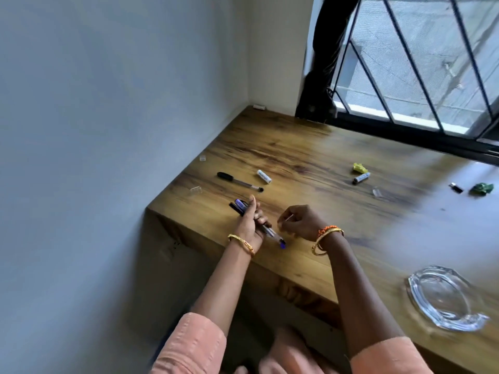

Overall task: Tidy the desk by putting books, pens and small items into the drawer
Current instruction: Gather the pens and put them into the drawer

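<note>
Wooden desk: loose pen, batteries, ashtray.

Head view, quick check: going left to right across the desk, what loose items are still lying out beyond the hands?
Black-capped pen → white battery → yellow crumpled wrapper with a second battery just below it → small clear cap → small black USB-like piece → green crumpled wrapper.

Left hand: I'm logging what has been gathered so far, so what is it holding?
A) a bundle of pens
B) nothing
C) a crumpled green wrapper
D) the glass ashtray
A: the left hand has its fingers curled round several pens, while the glass ashtray and green wrapper lie apart on the desk.
</note>
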Tool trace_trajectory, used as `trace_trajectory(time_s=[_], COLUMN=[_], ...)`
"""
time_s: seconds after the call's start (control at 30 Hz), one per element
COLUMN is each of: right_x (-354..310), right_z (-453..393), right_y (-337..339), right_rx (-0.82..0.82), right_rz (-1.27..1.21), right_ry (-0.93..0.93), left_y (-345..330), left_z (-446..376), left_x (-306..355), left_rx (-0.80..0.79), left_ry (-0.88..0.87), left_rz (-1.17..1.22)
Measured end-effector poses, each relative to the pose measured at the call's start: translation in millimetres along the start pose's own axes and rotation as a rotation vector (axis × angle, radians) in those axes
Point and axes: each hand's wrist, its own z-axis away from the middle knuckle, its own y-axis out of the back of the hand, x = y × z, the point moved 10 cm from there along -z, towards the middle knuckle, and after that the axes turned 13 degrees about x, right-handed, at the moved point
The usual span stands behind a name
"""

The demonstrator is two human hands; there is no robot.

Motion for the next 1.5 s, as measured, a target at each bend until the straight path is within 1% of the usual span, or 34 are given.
trace_trajectory(time_s=[0.03, 0.07, 0.17, 0.2, 0.33, 0.43, 0.5, 0.57, 0.63, 0.7, 0.77, 0.87, 1.03, 1.13, 1.2, 1.3, 1.4, 1.43, 1.5], right_x=[-4, -9, -30, -40, -56, -52, -50, -46, -37, -26, -10, 11, 19, 25, 28, 40, 64, 74, 100], right_z=[-6, -16, -50, -58, -71, -68, -67, -65, -57, -39, -15, 26, 63, 76, 86, 104, 137, 149, 176], right_y=[-4, -4, 6, 6, -19, -24, -24, -21, -17, -17, -19, -18, -14, -16, -12, -3, 15, 20, 34], right_rx=[0.014, 0.065, 0.338, 0.404, 0.457, 0.558, 0.594, 0.588, 0.566, 0.534, 0.512, 0.534, 0.519, 0.472, 0.469, 0.455, 0.446, 0.463, 0.522], right_rz=[-0.063, -0.096, -0.086, -0.073, 0.032, 0.075, 0.068, 0.022, -0.098, -0.216, -0.276, -0.279, -0.228, -0.284, -0.322, -0.35, -0.542, -0.608, -0.81], right_ry=[-0.028, -0.044, -0.02, -0.002, 0.03, 0.058, 0.062, 0.023, -0.034, -0.075, -0.094, -0.099, -0.086, -0.101, -0.109, -0.114, -0.113, -0.136, -0.245], left_y=[12, 24, 45, 48, 47, 39, 37, 37, 36, 34, 30, 27, 20, 16, 12, 0, -16, -23, -39], left_z=[-2, -3, -6, -6, -4, -6, -7, -10, -12, -15, -16, -15, -7, 8, 20, 38, 60, 70, 98], left_x=[8, 16, 31, 34, 34, 35, 37, 37, 35, 32, 32, 25, 17, 2, -13, -35, -59, -66, -92], left_rx=[0.049, 0.093, 0.163, 0.175, 0.199, 0.148, 0.12, 0.1, 0.069, 0.039, 0.012, -0.024, -0.114, -0.089, -0.064, -0.084, -0.116, -0.122, -0.124], left_ry=[-0.002, 0.0, 0.019, 0.024, 0.024, -0.005, -0.044, -0.074, -0.069, -0.051, -0.046, -0.012, 0.016, -0.003, -0.013, -0.009, -0.015, -0.022, -0.04], left_rz=[-0.02, -0.042, -0.084, -0.094, -0.147, -0.186, -0.205, -0.193, -0.149, -0.093, -0.062, -0.051, 0.105, 0.057, 0.031, 0.022, 0.016, 0.017, -0.021])
